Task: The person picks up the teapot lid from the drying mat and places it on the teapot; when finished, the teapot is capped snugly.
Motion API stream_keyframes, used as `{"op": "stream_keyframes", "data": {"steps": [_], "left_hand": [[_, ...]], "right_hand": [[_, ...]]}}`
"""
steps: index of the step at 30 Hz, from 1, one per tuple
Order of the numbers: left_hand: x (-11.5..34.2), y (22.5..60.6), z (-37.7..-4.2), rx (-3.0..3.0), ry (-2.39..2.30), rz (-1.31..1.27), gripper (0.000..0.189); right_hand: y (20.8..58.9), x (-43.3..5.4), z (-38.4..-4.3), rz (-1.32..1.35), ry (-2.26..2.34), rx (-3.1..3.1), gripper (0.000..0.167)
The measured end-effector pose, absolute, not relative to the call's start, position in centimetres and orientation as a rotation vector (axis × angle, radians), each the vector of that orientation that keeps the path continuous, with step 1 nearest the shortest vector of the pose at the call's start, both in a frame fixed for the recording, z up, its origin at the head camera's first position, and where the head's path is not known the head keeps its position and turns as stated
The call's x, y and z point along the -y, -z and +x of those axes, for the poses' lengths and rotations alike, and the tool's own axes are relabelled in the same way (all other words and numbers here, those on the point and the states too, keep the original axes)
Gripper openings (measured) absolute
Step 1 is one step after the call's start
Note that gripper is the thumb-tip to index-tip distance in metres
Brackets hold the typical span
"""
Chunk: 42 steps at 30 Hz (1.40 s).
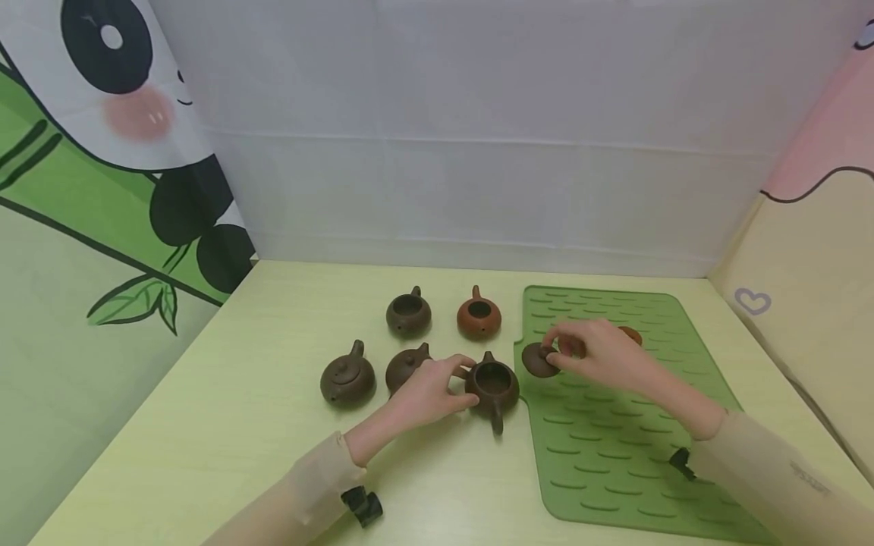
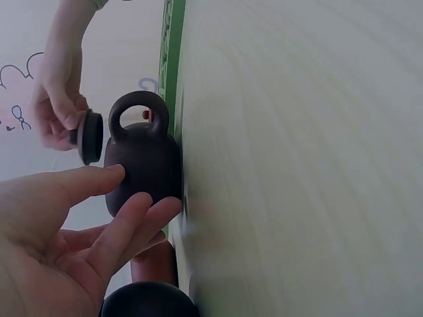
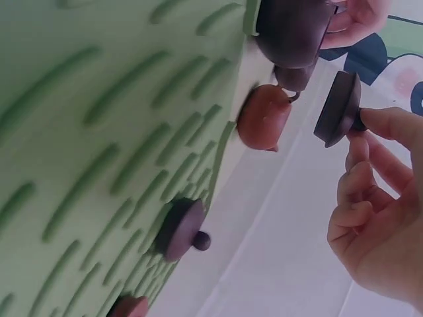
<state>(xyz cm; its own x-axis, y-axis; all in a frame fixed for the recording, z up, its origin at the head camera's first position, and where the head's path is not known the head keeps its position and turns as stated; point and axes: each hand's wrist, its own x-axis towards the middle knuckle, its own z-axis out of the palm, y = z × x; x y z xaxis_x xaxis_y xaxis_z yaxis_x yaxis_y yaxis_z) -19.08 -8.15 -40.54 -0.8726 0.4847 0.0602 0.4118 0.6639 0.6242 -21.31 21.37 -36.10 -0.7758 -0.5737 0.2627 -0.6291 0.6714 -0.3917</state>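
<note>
My left hand [image 1: 426, 390] holds the side of a lidless dark brown teapot [image 1: 495, 383] between thumb and fingers. That teapot stands on the table beside the mat, its loop handle towards me. My right hand [image 1: 604, 353] pinches the knob of a dark brown lid [image 1: 539, 360]. The lid is raised above the green mat's left edge, just right of the teapot, and tilted. In the right wrist view, another dark lid [image 3: 182, 231] and a reddish lid [image 3: 132, 307] lie on the green mat [image 3: 86, 165].
A lidded dark teapot [image 1: 348, 379] stands at the left. Another lidded one [image 1: 403, 368] is partly hidden behind my left hand. Farther back stand a dark open teapot [image 1: 408, 315] and a reddish open teapot [image 1: 479, 317]. A pale wall [image 1: 478, 189] rises behind the table.
</note>
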Motion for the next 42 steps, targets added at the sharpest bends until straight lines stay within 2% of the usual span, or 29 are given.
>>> {"op": "stream_keyframes", "data": {"steps": [8,21,42], "left_hand": [[8.0,40.6,-19.2,-2.763,-0.999,0.76,0.044],[7.9,40.3,-19.1,-2.752,-0.998,0.726,0.045],[8.0,40.2,-19.0,-2.713,-1.033,0.697,0.047]], "right_hand": [[35.9,-19.3,-21.6,1.025,-0.828,2.682,0.011],[38.2,-16.9,-22.0,1.067,-1.081,2.579,0.011],[40.2,-15.6,-21.2,1.039,-1.112,2.648,0.011]]}}
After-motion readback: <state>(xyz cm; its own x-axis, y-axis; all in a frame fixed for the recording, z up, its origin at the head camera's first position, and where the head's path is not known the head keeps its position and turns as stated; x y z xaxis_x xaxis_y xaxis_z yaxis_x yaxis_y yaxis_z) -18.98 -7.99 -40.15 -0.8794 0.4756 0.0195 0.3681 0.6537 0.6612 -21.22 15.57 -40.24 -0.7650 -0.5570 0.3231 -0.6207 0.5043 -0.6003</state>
